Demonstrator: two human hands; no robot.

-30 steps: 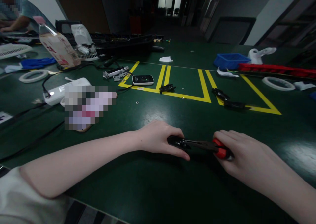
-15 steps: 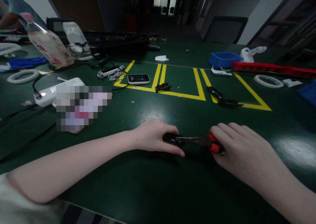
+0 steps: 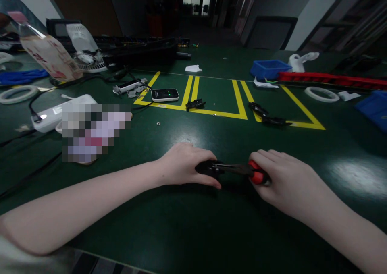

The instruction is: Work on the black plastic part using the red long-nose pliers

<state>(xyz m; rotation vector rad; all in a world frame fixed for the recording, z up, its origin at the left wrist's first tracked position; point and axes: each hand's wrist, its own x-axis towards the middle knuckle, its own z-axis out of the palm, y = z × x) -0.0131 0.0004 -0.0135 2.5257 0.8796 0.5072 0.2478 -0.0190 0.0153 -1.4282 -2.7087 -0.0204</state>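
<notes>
Head view: left hand (image 3: pixel 183 163) pinches 1 black part (image 3: pixel 206 168), right hand (image 3: pixel 286 178) clenched round 1 red-handled tool (image 3: pixel 256 174).

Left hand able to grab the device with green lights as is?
Probably not: the left hand is holding a black part. Otherwise the way looks free; nothing tall stands between hand and device.

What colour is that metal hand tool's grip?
The metal tool's grip is mostly red; see the head view.

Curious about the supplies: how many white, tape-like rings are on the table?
2: the left ring near the view's left edge, and the right ring in front of the long red piece. Others may be hidden.
</notes>
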